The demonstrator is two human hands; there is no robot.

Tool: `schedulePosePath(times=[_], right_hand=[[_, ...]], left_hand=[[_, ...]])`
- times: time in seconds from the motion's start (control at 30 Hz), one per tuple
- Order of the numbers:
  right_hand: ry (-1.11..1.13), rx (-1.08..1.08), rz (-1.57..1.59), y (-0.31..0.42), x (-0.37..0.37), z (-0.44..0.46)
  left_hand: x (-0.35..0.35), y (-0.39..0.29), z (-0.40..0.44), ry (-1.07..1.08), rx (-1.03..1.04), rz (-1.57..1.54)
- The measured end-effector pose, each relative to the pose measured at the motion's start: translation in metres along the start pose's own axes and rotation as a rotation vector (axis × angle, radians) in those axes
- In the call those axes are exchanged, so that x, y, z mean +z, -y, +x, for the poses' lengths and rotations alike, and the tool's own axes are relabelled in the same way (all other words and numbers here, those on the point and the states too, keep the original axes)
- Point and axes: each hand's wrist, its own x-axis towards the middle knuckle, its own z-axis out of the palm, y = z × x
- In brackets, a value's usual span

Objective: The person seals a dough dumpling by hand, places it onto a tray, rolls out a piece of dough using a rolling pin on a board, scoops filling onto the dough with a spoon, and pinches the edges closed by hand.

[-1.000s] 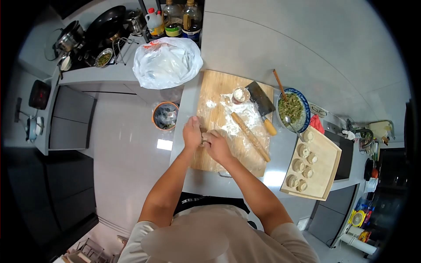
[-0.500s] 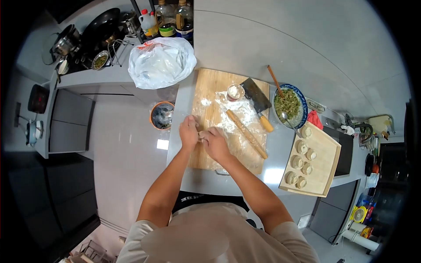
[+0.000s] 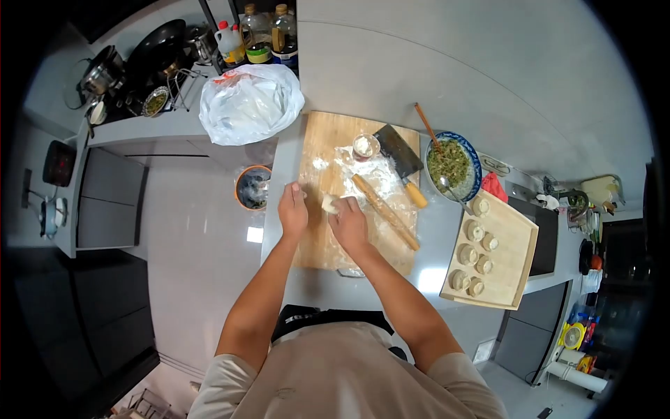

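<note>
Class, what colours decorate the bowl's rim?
The bowl's rim is blue with a paler pattern; the head view shows it best.

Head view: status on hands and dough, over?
Right hand holds dough piece. Left hand apart, hold unclear. Rolling pin lies right of both hands.

The surface (image 3: 434, 234) is grey and smooth, and a bright reflection of light is seen on its right part. In the middle of it, one wooden board (image 3: 321, 143) lies flat. Just beside the right edge of this board stands a bowl (image 3: 475, 159) with blue pattern. The pale tray (image 3: 515, 241) rests farther to the right, well apart from the board, and it is placed at a slant.
</note>
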Motion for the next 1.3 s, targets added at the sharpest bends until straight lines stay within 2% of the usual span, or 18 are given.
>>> schedulePosePath(times=[0.07,0.1,0.2,0.23,0.3,0.37,0.43,0.5,0.57,0.7,0.77,0.83,0.93,0.97,1.03,1.1,1.13,1.3], right_hand=[[0.105,-0.25,-0.02,-0.02,-0.012,-0.018],[0.098,-0.258,-0.025,-0.03,-0.015,-0.024],[0.198,0.211,0.089,-0.044,-0.034,-0.032],[0.194,0.209,0.086,-0.046,-0.033,-0.029],[0.082,-0.058,-0.023,-0.044,-0.029,-0.018],[0.097,-0.11,-0.08,-0.025,-0.024,-0.009],[0.191,-0.25,-0.221,-0.026,-0.01,-0.006],[0.267,-0.234,-0.227,-0.032,-0.014,-0.018],[0.015,0.011,-0.118,-0.037,-0.023,-0.041],[-0.198,-0.011,-0.209,-0.058,-0.015,-0.026],[-0.167,0.01,-0.189,-0.048,-0.001,-0.003],[-0.112,-0.122,-0.234,-0.042,0.009,0.012],[0.143,-0.186,-0.245,-0.045,-0.003,-0.007],[0.275,-0.223,-0.226,-0.048,-0.012,-0.015],[0.274,-0.28,-0.215,-0.055,-0.031,-0.031],[0.294,0.07,0.262,-0.054,-0.05,-0.035],[0.208,-0.059,0.119,-0.069,-0.053,-0.03],[0.257,-0.171,-0.092,-0.094,-0.052,0.01]], left_hand=[[-0.001,0.005,-0.024,0.033,0.037,-0.001],[-0.001,0.01,-0.033,0.056,0.06,0.007],[-0.006,0.008,-0.054,0.151,0.089,0.146],[-0.005,0.005,-0.059,0.193,0.122,0.231],[-0.002,0.0,-0.066,0.233,0.104,0.187],[0.003,0.003,-0.069,0.273,0.084,0.145],[0.006,0.007,-0.067,0.328,0.023,-0.084],[-0.002,0.005,-0.072,0.34,0.036,-0.041],[-0.006,-0.006,-0.074,0.344,0.042,-0.01],[0.003,0.002,-0.087,0.26,0.06,0.088],[0.006,0.008,-0.093,0.2,0.086,0.093],[0.007,0.008,-0.097,0.186,0.109,0.07],[0.007,0.008,-0.103,0.133,0.192,0.139],[0.009,0.006,-0.106,0.138,0.191,0.139],[0.009,-0.012,-0.11,0.2,0.098,0.228],[0.019,-0.022,-0.114,0.185,0.195,0.321],[0.025,-0.03,-0.114,0.165,0.292,0.418],[0.045,-0.057,-0.099,0.289,0.368,0.605]])
